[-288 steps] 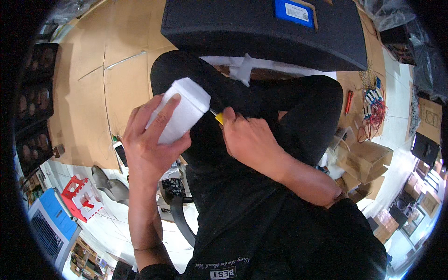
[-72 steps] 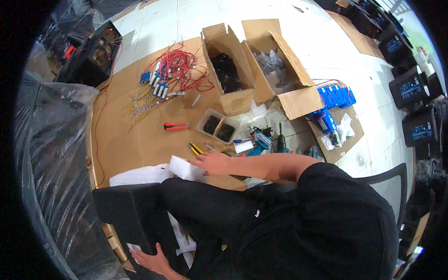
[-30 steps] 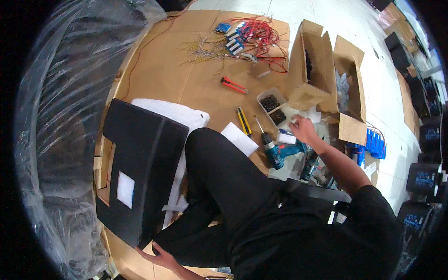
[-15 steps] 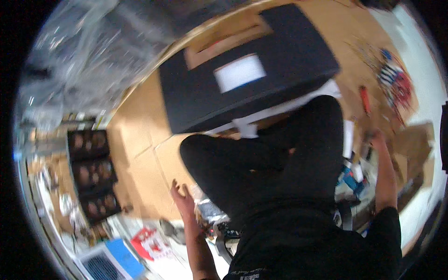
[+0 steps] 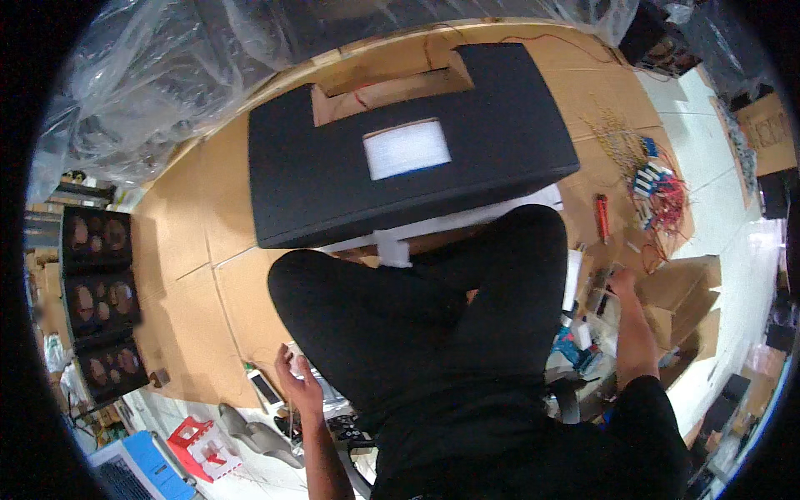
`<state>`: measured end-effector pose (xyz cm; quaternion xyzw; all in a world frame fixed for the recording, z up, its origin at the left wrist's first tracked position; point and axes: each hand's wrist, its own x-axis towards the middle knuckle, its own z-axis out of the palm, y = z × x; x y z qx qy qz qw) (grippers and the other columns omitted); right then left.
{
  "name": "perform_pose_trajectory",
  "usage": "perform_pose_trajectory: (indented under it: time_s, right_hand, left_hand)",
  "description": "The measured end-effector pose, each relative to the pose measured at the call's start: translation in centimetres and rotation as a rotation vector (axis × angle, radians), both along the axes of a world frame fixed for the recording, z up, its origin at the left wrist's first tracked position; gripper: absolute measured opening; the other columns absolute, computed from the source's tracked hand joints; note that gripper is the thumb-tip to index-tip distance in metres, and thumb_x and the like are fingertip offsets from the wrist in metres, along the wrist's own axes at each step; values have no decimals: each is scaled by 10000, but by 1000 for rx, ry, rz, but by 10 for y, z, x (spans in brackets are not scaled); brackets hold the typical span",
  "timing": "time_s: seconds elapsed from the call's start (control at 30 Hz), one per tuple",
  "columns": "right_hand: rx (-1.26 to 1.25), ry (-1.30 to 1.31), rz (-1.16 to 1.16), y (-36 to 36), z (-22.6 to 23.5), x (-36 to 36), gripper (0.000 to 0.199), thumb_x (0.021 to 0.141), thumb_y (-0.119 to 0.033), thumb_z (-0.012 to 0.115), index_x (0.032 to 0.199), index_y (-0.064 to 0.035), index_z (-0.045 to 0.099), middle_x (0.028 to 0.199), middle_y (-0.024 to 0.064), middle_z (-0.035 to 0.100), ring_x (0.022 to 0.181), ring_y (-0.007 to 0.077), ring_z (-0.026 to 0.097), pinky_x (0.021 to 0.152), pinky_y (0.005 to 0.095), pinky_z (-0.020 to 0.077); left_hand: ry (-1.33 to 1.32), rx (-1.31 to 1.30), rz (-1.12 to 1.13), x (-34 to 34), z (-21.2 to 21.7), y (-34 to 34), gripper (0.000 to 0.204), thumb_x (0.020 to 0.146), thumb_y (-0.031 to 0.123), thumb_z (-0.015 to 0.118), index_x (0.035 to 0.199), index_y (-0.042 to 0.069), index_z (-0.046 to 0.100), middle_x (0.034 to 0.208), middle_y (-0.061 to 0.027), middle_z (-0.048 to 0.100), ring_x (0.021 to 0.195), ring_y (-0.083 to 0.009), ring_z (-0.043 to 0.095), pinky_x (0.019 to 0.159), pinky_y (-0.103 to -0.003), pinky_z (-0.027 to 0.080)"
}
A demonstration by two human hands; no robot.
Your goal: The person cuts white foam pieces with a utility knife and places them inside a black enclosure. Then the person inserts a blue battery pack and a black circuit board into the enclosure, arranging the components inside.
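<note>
We sit on brown cardboard sheets (image 5: 187,275) with our legs in black trousers (image 5: 433,317) crossed, and the big black speaker box (image 5: 333,179) with a white patch on top lies at twelve o'clock from our knees, resting on white foam (image 5: 392,247). Our left hand (image 5: 297,382) is low at seven o'clock, fingers loosely bent and a little apart, pressing on the floor just beside a small white phone-like device (image 5: 265,385). Our right hand (image 5: 621,283) reaches out at three o'clock to a small clear tray (image 5: 602,287) near the open cardboard boxes (image 5: 679,292); we cannot tell if its fingers are closed, and red pliers (image 5: 602,218) and coloured wires (image 5: 662,187) lie further at two o'clock.
</note>
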<state>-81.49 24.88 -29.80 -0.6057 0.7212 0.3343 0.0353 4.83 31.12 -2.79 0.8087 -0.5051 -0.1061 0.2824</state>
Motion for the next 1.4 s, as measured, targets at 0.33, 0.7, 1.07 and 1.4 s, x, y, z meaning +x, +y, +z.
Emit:
perform_pose_trajectory:
  time_s: [0.33,0.7,1.07,1.4]
  right_hand:
    - [-52,-353,-367,-14,45,28,261,861,-286,600,991,-107,738,990,117,727,984,349,678,795,469,557]
    - [-275,-107,-221,0,53,35,165,779,-248,687,820,-100,746,896,126,730,861,306,702,742,469,554]
    - [-756,-1556,-978,-51,265,133,151,795,-52,721,933,-2,681,847,81,705,736,162,686,652,282,560]
    - [-354,-1857,-408,-269,353,369,197,823,-67,747,980,38,691,864,106,693,740,187,692,690,307,572]
  left_hand:
    - [26,-135,4,-28,-25,-53,494,1041,280,531,1393,-50,426,1385,-241,457,1287,-361,444,1106,-463,321]
    - [46,-120,31,-26,-36,-54,523,1053,353,522,1404,-27,443,1403,-219,454,1279,-352,443,1110,-474,347]
    - [46,-115,29,-22,-27,-48,501,1059,314,514,1408,-34,423,1402,-216,445,1273,-345,446,1116,-456,329]
    - [93,-153,61,-29,-25,-51,528,1021,326,575,1391,-25,439,1386,-213,453,1290,-344,437,1112,-476,318]
